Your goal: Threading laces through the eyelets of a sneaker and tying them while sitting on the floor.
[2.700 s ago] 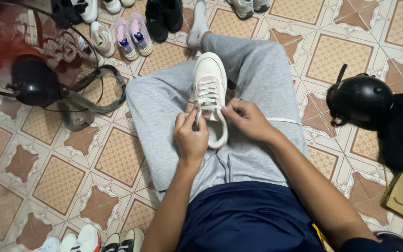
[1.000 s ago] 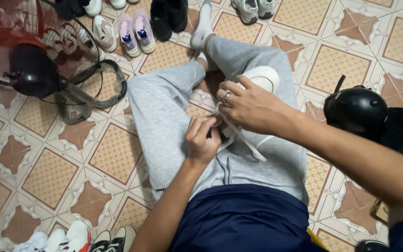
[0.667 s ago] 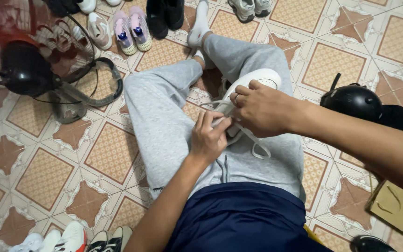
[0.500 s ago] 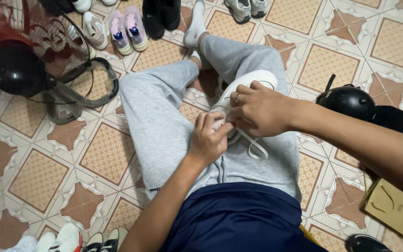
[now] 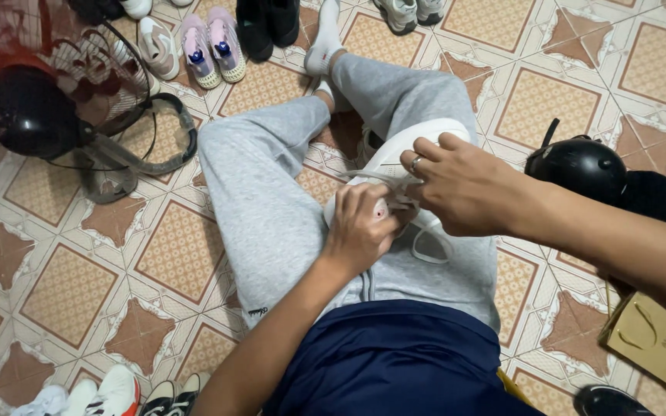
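Left hand [image 5: 360,231]: fingers curled, pinched the lace [image 5: 433,239] at the white shoe [image 5: 414,146].
Right hand [image 5: 464,185]: fingers pinched the lace.
Shoe: rested on the lap.

1. The white sneaker [image 5: 414,146] is seen as smooth, matt leather-like material, with flat woven cloth laces [image 5: 433,243].
2. Beneath the sneaker, grey sweatpants [image 5: 271,208] are shown as soft matt cloth.
3. Right of the sneaker, a black helmet [image 5: 576,166] appears as glossy plastic.
4. The floor [image 5: 71,285] around the sneaker is laid with smooth, faintly shiny tiles.
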